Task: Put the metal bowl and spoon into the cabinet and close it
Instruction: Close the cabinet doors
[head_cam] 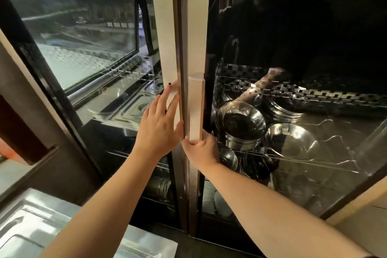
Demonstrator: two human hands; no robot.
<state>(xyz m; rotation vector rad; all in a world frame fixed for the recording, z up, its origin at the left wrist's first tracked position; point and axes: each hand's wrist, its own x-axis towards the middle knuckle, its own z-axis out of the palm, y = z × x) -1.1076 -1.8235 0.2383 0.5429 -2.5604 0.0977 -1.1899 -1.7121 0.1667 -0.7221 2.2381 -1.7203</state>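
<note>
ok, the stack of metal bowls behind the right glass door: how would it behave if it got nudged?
The stack of bowls looks like thin shiny steel, so probably light and slippery. It sits on a wire shelf, so it may slide or rattle rather than grip. The bowls are nested and round-bottomed, so a side push might tilt the top ones. The right hand holds the door handle.

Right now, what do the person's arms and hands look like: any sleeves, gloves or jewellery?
Both forearms are bare up to the frame edge: no sleeves, gloves, watch or rings visible. The left hand shows dark-painted fingernails on its slender fingers. The right hand is bare too; its nails are hidden.
</note>
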